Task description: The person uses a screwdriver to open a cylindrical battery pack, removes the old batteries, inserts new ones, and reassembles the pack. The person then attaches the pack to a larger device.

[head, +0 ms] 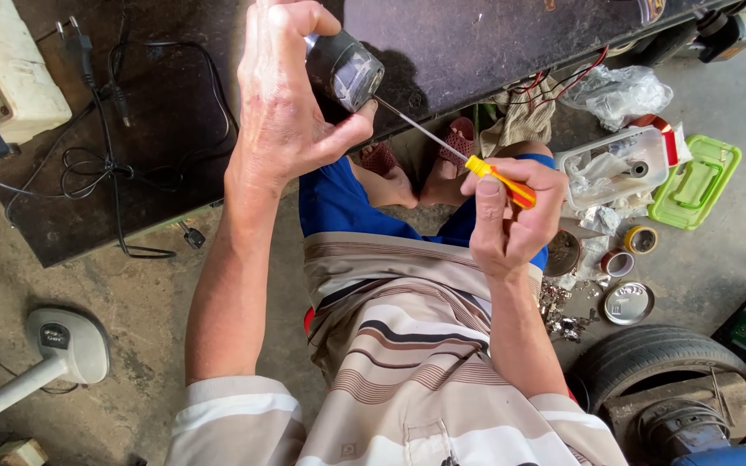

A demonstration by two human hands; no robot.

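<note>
screwdriver (477, 166) between right fingers (492, 197)

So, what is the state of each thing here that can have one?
left hand: grip closed on small motor, held up
right hand: grip closed on screwdriver, tip at the motor
clear plastic box: open, green lid beside it
power plug: unplugged, on the dark table
</note>
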